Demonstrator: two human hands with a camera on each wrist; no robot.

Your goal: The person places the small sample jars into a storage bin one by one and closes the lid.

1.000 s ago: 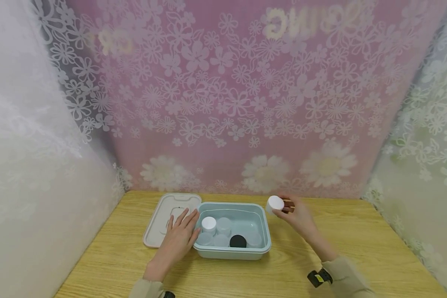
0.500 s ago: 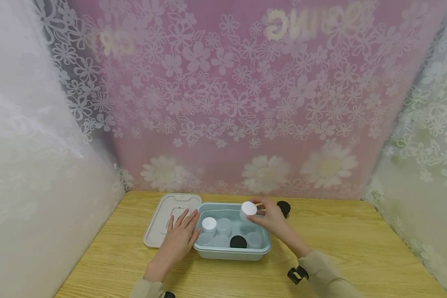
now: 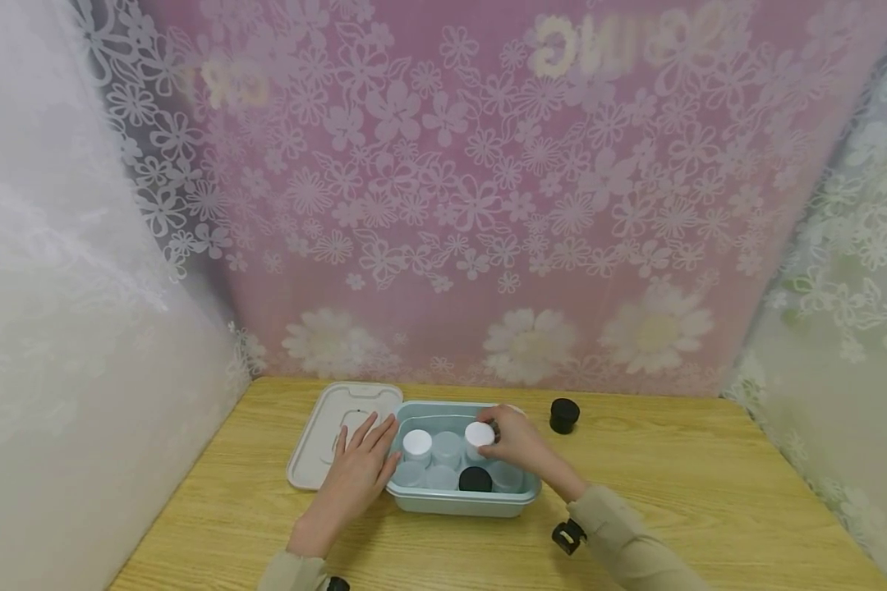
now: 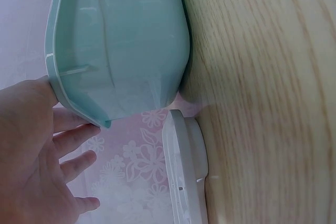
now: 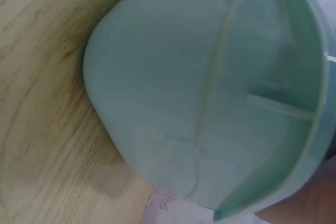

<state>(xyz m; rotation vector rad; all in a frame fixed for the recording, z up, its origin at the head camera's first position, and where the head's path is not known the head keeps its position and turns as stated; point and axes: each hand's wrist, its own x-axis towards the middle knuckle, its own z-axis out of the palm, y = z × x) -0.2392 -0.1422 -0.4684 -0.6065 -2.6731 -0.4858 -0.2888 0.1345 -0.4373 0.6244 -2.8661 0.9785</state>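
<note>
A pale blue-green plastic box stands on the table in the head view, several small round jars inside it. My right hand reaches in over its right end and pinches a white-lidded jar at the back right. Straight, spread fingers of my left hand rest at the box's left rim; the left wrist view shows the same hand against the rim corner. Another white-lidded jar, a black-lidded one and clear-topped jars sit in the box. In the right wrist view the box wall hides the right fingers.
A whitish box lid lies flat to the left, partly under the left hand in the head view. One black jar stands on the wooden table right of the box. A pink floral curtain hangs behind.
The right hand has carried the white-lidded jar leftward from beside the box, then down into its back right. The black jar on the table has come into view. The left hand has stayed put.
</note>
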